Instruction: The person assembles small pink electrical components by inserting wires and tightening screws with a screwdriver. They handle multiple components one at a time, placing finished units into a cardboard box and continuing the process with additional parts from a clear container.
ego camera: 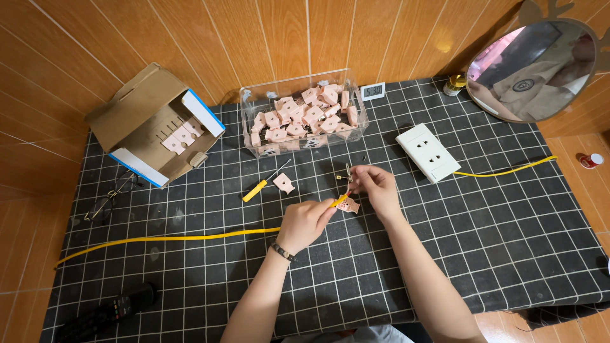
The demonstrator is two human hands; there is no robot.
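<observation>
A: Free room?
B: Bench [483,254] bare from 3 to 6 o'clock of the hands.
A: Blockers?
B: Clear bin [304,114] at 12, white socket plate [427,152] at 2, yellow screwdriver [262,184] at 10, yellow cable [165,238] at 9.

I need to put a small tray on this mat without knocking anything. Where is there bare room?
Widest bare patch: right of the right hand, below the yellow cable and white socket plate. Another lies near the front edge, between the remote and left hand. It is crowded from the clear bin to the screwdriver and cardboard box.
</observation>
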